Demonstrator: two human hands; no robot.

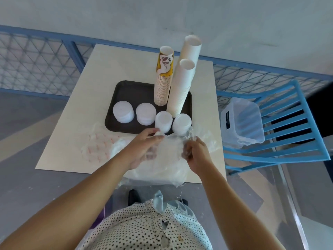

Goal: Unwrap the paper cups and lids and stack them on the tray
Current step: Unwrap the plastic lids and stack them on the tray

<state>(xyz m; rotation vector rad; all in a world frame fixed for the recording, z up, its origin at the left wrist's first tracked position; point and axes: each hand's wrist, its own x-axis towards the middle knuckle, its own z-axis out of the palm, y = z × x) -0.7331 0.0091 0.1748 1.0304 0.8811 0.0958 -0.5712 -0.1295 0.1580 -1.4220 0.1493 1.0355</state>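
Note:
A black tray sits on the pale table. On it stand a printed yellow cup stack, two taller white cup stacks, and several white lid stacks. Just in front of the tray, my left hand and my right hand both hold a clear plastic wrapper. My left fingers pinch its edge near a lid stack. My right fingers are curled round bunched plastic below another lid stack.
More crumpled wrappers, one with red print, lie on the table at the left. A clear plastic box rests on a blue chair to the right. A blue mesh fence runs behind.

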